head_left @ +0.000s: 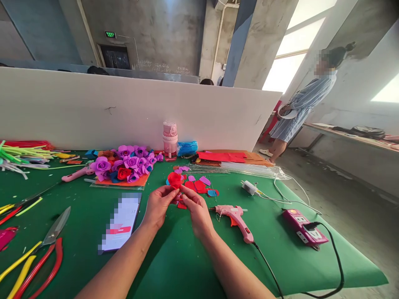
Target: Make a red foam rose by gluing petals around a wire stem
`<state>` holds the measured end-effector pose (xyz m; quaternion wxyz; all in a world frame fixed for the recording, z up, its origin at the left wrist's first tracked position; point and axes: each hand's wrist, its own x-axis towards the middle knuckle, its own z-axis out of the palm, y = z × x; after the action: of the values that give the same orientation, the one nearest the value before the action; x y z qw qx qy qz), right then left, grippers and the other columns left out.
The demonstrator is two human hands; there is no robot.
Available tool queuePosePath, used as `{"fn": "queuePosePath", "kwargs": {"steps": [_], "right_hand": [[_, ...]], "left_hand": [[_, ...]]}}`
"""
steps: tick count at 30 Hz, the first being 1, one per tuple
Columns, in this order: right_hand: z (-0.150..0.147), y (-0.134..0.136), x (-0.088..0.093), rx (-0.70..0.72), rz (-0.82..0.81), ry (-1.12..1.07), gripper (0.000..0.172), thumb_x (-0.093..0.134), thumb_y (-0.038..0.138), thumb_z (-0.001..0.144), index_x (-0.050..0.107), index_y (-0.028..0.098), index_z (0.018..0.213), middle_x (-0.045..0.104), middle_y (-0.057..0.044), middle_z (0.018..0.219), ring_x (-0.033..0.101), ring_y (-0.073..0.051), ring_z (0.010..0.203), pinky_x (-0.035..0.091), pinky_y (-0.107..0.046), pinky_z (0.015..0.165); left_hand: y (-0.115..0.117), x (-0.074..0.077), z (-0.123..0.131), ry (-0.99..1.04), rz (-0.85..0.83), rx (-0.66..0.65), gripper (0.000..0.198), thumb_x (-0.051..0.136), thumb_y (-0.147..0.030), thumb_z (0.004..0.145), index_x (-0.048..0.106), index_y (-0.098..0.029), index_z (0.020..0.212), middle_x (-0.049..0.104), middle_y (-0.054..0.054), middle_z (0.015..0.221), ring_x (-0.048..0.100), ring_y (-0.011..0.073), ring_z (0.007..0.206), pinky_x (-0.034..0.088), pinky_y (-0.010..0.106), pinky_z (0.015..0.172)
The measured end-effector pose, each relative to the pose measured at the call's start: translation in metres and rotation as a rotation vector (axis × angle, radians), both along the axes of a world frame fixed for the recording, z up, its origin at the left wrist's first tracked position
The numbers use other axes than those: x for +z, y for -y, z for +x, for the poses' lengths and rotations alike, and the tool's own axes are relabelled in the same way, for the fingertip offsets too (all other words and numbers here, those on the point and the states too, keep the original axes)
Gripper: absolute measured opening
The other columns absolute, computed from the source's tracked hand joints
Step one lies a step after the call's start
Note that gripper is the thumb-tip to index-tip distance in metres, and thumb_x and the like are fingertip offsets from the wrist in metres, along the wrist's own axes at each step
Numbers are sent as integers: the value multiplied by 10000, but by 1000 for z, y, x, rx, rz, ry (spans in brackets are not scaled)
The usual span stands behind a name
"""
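A red craft flower [175,179] is held up above the green-covered table, its petals cupped. My left hand [159,204] pinches its base between thumb and fingers. From the other side, my right hand [197,207] has its thumb and fingers closed at the same base. Just behind and below lie loose petals [199,186] in red, purple and blue. To the right of my right hand, a pink glue gun [234,218] rests on its side, nozzle towards the hand. Finished purple, red and blue flowers [132,162] are heaped at the back left.
A phone [121,226] lies left of my arms, with red- and yellow-handled scissors [57,226] further left. At right are a white charger [249,187] and a magenta power strip [304,226] with cables. A pink bottle [170,141] stands before the white partition [124,108]. A person [307,99] stands beyond.
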<state>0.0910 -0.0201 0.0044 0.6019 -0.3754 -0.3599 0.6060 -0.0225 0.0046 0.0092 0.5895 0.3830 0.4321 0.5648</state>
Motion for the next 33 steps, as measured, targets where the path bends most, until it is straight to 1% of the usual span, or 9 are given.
{"fn": "queuePosePath", "kwargs": {"steps": [7, 12, 17, 20, 23, 25, 28, 31, 33], "right_hand": [[2, -1, 2, -37, 69, 97, 319, 661, 260, 677, 733, 227, 987, 694, -22, 938, 606, -170, 872, 464, -286, 802], [9, -4, 2, -55, 90, 126, 309, 655, 305, 700, 722, 219, 989, 709, -42, 998, 614, -197, 885, 469, -315, 799], [8, -4, 1, -72, 158, 238, 301, 621, 316, 734, 718, 200, 995, 698, -54, 999, 605, -192, 872, 464, -321, 804], [18, -3, 13, -114, 154, 261, 297, 615, 323, 748, 693, 200, 1007, 695, -41, 931, 595, -161, 776, 472, -296, 742], [47, 2, 30, -231, 201, 345, 301, 632, 376, 748, 665, 204, 992, 681, -29, 890, 574, -142, 703, 469, -273, 671], [78, 10, 37, -315, 199, 498, 295, 620, 445, 765, 657, 199, 923, 661, -19, 789, 559, -148, 655, 448, -259, 591], [126, 30, 33, -417, 121, 910, 336, 567, 510, 797, 649, 186, 762, 605, -9, 632, 534, -154, 588, 404, -263, 562], [159, 52, 15, -394, -104, 1325, 460, 385, 554, 875, 622, 210, 684, 610, -24, 606, 549, -179, 591, 359, -276, 550], [168, 61, 0, -302, -186, 1495, 373, 451, 537, 839, 575, 223, 681, 628, -18, 661, 557, -185, 624, 335, -267, 536]], "left_hand": [[-1, -1, -1, -14, 13, 2, 299, 825, -349, 552, 714, -139, 733, 683, 24, 652, 604, 134, 595, 468, 256, 592], [0, 0, -2, -12, 27, -21, 265, 807, -336, 597, 695, -143, 740, 673, 12, 655, 606, 125, 608, 476, 244, 605], [0, -1, -2, 2, 45, -12, 269, 811, -332, 586, 682, -148, 734, 671, 3, 656, 598, 114, 592, 479, 233, 582], [0, 2, -2, 4, 42, 1, 270, 815, -326, 573, 670, -147, 714, 665, 0, 625, 592, 111, 567, 475, 232, 565], [1, 6, -1, 21, 38, 11, 282, 827, -317, 540, 651, -143, 675, 655, -3, 588, 573, 101, 530, 459, 223, 530], [2, 9, 0, 40, 38, 8, 293, 835, -308, 522, 645, -140, 669, 655, -4, 583, 560, 94, 514, 447, 216, 511], [2, 11, 0, 51, 33, -13, 296, 834, -292, 533, 645, -136, 700, 667, 3, 600, 558, 87, 514, 439, 206, 504], [3, 10, 0, 53, 34, -33, 291, 829, -280, 547, 642, -135, 716, 664, 1, 589, 550, 81, 506, 426, 197, 496], [4, 9, 1, 51, 34, -37, 290, 827, -281, 549, 641, -135, 717, 664, 4, 588, 543, 80, 500, 423, 198, 492]]}}
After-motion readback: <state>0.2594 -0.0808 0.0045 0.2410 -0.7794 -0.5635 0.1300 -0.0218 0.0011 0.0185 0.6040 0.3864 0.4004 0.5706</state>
